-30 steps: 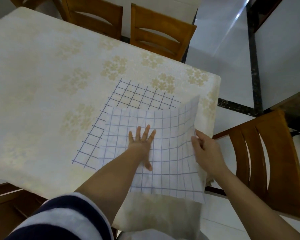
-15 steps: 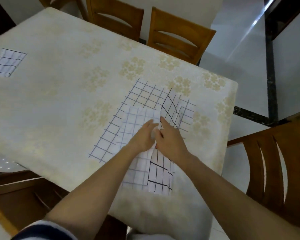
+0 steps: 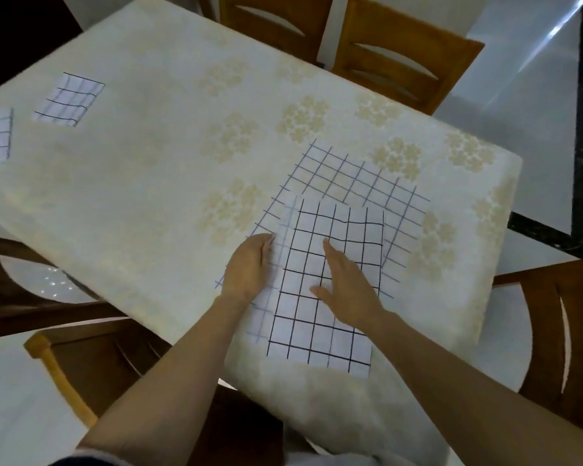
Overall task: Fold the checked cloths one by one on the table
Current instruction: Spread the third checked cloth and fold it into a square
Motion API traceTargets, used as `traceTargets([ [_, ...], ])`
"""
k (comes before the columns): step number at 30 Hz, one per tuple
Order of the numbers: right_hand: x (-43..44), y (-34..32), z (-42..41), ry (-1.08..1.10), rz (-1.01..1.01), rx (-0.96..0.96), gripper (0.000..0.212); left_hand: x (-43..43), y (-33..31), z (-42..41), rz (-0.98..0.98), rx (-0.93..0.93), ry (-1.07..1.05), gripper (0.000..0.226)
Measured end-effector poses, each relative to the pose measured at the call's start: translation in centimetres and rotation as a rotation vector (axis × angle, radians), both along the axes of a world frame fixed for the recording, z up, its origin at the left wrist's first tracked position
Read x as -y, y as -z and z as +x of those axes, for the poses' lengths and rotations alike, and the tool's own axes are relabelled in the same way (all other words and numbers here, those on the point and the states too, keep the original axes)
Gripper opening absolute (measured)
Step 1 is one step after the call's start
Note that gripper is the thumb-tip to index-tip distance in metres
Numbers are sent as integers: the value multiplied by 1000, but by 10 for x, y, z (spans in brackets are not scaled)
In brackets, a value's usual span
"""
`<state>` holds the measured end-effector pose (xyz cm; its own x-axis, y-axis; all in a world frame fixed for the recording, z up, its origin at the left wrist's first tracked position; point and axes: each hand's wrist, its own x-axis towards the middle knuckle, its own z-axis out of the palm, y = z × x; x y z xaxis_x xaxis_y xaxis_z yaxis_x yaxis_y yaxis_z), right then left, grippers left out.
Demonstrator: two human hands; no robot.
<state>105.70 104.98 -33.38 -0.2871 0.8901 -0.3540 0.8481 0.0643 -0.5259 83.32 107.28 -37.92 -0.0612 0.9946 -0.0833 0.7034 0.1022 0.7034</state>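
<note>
Open bench (image 3: 148, 196) runs between the folded cloths (image 3: 69, 99) at the far left and the spread cloths (image 3: 360, 183) by the near right corner; chairs (image 3: 401, 52) line the far edge; another chair (image 3: 569, 331) flanks the right end.

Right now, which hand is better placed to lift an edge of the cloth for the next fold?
Left, probably. The left hand rests at the left edge of the cloth, so its fingers could take that edge. The right hand lies flat on the cloth's middle, better placed to pin it down.
</note>
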Motion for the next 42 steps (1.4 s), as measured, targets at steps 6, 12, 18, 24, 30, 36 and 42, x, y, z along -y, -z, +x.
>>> traceTargets([
  [6,0,29,-4,-185,-29,298,99,16,37,-13,-24,-511,269,56],
  [12,-10,43,-22,-217,-25,360,95,15,35,-14,-10,-500,263,55],
  [18,-13,45,-31,-247,2,376,94,13,31,-16,-4,-403,262,58],
  [24,-14,44,-27,-266,34,340,93,12,32,-17,-10,-404,257,56],
  [30,-6,30,20,-92,189,293,72,12,34,-19,10,-364,238,57],
  [36,23,33,76,-72,89,396,79,15,34,-17,30,-340,227,52],
  [42,29,36,74,-139,61,422,83,14,33,-16,35,-361,251,52],
])
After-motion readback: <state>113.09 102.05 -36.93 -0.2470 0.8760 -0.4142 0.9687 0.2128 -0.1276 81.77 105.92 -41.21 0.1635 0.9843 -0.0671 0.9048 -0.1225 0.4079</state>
